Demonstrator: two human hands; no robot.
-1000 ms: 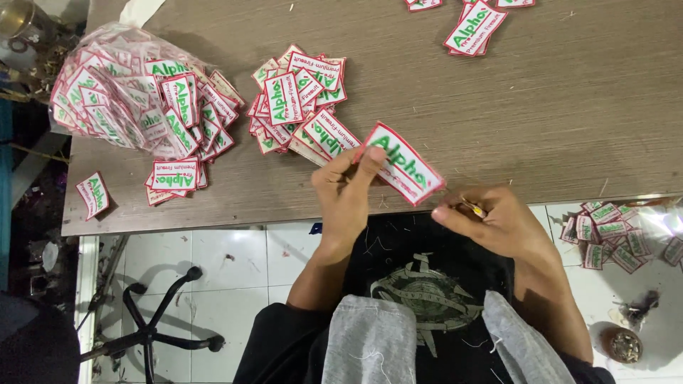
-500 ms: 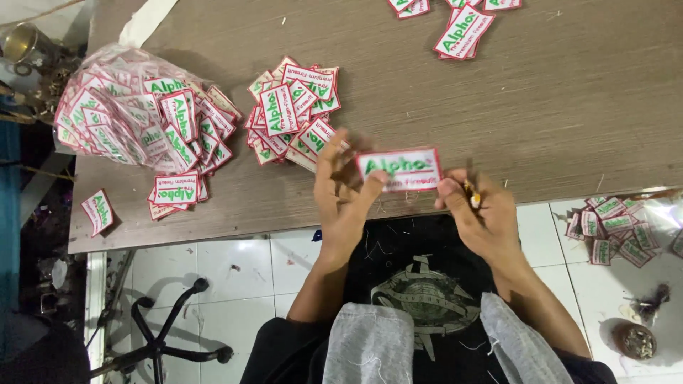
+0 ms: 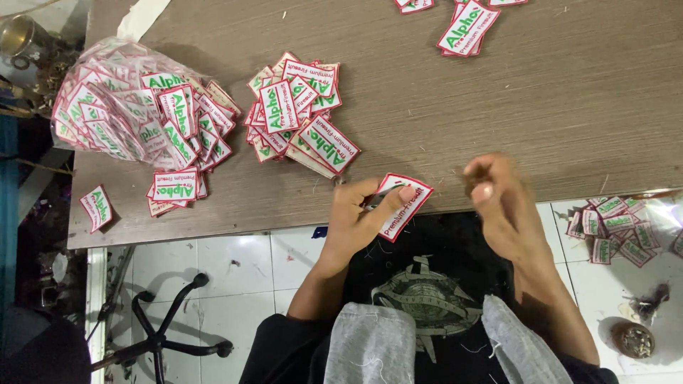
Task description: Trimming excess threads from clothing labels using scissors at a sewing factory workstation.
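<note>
Head view: left hand (image 3: 359,213) pinches one patch (image 3: 402,203) at the table (image 3: 569,107) edge; right hand (image 3: 498,192) is blurred, fingers bunched, its hold unclear, likely mid-trimming.

The person wears a black short-sleeved T-shirt with a grey-green round emblem print (image 3: 425,302) on the chest. Below that emblem, light grey soft fabric trousers (image 3: 373,350) cover both knees. Pale loose thread bits cling to the shirt around the emblem. The left hand (image 3: 359,217) and right hand (image 3: 498,203), above the emblem, are bare, forearms uncovered.
</note>
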